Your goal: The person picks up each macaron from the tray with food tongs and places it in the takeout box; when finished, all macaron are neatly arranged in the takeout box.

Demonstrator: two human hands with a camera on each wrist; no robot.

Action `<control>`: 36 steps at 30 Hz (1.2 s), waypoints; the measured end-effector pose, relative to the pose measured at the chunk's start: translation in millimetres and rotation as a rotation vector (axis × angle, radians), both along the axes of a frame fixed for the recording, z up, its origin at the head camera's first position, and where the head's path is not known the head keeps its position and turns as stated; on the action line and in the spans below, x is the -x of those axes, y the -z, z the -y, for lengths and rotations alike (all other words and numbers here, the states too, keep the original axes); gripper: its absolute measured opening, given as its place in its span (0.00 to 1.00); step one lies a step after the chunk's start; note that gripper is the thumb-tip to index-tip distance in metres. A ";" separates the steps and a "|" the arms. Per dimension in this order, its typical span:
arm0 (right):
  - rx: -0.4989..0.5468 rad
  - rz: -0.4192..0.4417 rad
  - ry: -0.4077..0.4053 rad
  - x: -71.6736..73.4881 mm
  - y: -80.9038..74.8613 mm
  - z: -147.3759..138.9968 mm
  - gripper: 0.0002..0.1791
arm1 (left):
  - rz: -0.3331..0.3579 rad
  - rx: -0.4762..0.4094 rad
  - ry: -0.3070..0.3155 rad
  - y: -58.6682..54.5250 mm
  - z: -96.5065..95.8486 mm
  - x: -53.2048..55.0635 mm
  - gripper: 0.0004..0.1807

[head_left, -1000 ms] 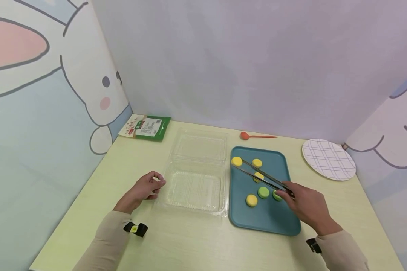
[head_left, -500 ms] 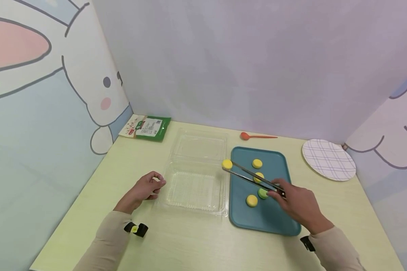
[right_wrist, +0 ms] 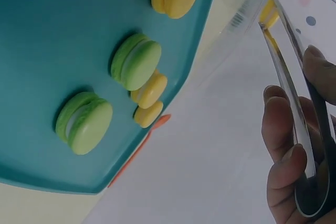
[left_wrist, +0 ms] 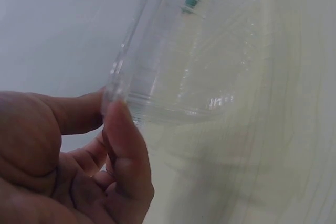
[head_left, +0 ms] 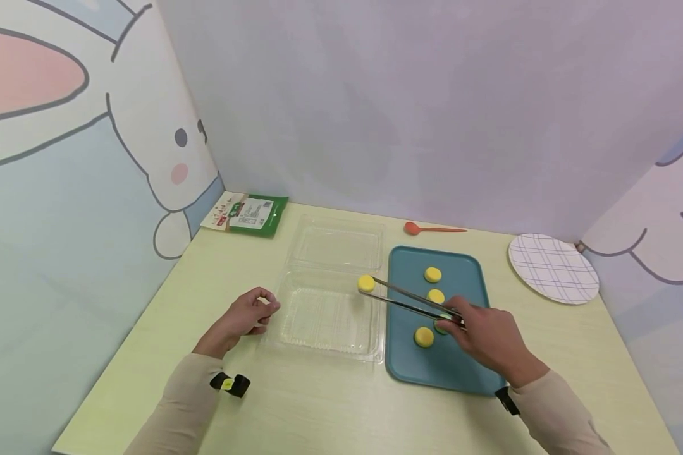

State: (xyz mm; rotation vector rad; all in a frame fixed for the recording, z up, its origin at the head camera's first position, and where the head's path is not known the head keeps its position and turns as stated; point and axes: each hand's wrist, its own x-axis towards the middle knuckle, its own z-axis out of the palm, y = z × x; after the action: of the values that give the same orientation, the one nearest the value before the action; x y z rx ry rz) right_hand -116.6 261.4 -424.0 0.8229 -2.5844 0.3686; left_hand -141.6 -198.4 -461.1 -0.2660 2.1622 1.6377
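Observation:
My right hand (head_left: 486, 335) grips metal tongs (head_left: 410, 307), whose tips pinch a yellow macaron (head_left: 366, 283) above the right part of a clear plastic clamshell box (head_left: 330, 316). The box lies with its lid (head_left: 337, 245) folded back. At its left edge, my left hand (left_wrist: 100, 150) pinches the rim between thumb and fingers. Beside the box, a teal tray (head_left: 415, 366) carries several macarons: yellow ones such as the near yellow macaron (head_left: 424, 337), plus two green ones, best seen in the right wrist view, where one green macaron (right_wrist: 92, 124) sits nearest the tray's corner.
A red spoon (head_left: 432, 229) lies behind the tray. To the right is a white plate (head_left: 553, 268) with a checked pattern. A green and white packet (head_left: 247, 215) lies at the back left corner. Walls (head_left: 375, 114) border the table at the back and sides.
My right hand has moved left, carrying the tongs and yellow macaron from over the tray to over the box. The left hand has stayed at the box's edge.

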 end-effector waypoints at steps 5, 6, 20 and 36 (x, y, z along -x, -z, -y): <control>-0.061 -0.022 -0.026 2.3 -5.8 10.7 0.35 | 0.004 -0.002 -0.004 -1.5 -0.1 -0.6 0.09; -0.071 -0.032 -0.032 2.7 -7.1 12.4 0.34 | 0.004 -0.002 -0.004 -1.8 -0.2 -0.6 0.09; -0.239 -0.012 -0.072 9.9 -42.6 42.9 0.15 | -0.004 0.004 -0.003 -1.3 -1.2 -1.2 0.11; -0.465 -0.072 -0.078 17.7 -63.9 88.4 0.22 | -0.008 -0.008 -0.006 0.2 -0.1 -1.0 0.10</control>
State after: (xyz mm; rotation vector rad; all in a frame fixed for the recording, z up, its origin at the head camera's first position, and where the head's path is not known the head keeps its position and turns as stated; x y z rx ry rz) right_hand -134.3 173.1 -360.1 1.0676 -2.6086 -0.2509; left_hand -140.7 -198.3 -461.3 -0.2642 2.1620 1.6531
